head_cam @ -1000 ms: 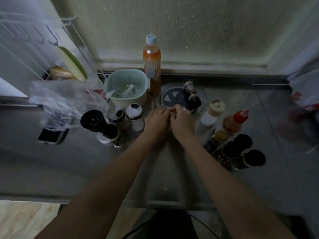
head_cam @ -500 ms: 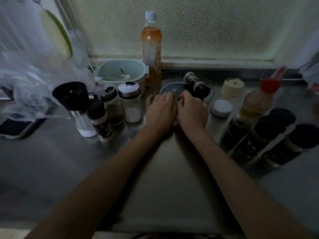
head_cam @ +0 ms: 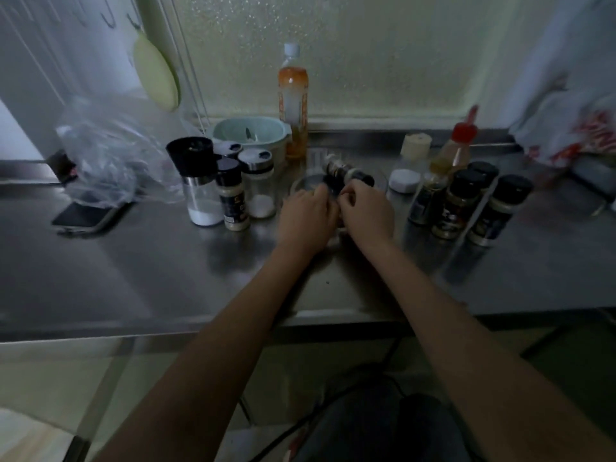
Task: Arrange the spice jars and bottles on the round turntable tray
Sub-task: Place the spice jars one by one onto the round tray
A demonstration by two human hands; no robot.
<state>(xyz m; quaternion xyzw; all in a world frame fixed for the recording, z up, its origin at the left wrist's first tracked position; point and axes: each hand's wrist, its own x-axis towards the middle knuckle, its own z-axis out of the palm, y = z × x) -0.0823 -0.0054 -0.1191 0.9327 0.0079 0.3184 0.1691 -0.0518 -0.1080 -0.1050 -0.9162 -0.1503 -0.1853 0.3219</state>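
The clear round turntable tray (head_cam: 305, 182) sits on the steel counter, its near part hidden by my hands. A dark spice jar (head_cam: 350, 173) lies on its side on the tray. My left hand (head_cam: 306, 218) and my right hand (head_cam: 366, 211) are side by side at the tray's near rim, fingers curled onto it. To the left stand a black-topped grinder (head_cam: 193, 185), a small black-lidded jar (head_cam: 232, 198) and a glass shaker (head_cam: 258, 190). To the right stand several dark jars (head_cam: 456, 201), a red-capped sauce bottle (head_cam: 456, 151) and a white-lidded jar (head_cam: 405, 180).
A tall orange bottle (head_cam: 293, 101) and a pale green bowl (head_cam: 250, 133) stand behind the tray by the window. A phone (head_cam: 86, 216) and a clear plastic bag (head_cam: 103, 155) lie at the left. The counter's front edge (head_cam: 200, 323) runs below my forearms.
The view has dropped and pulled back, so the counter's front edge now shows. Both hands stay together at the tray's near rim; the jar still lies on the tray.
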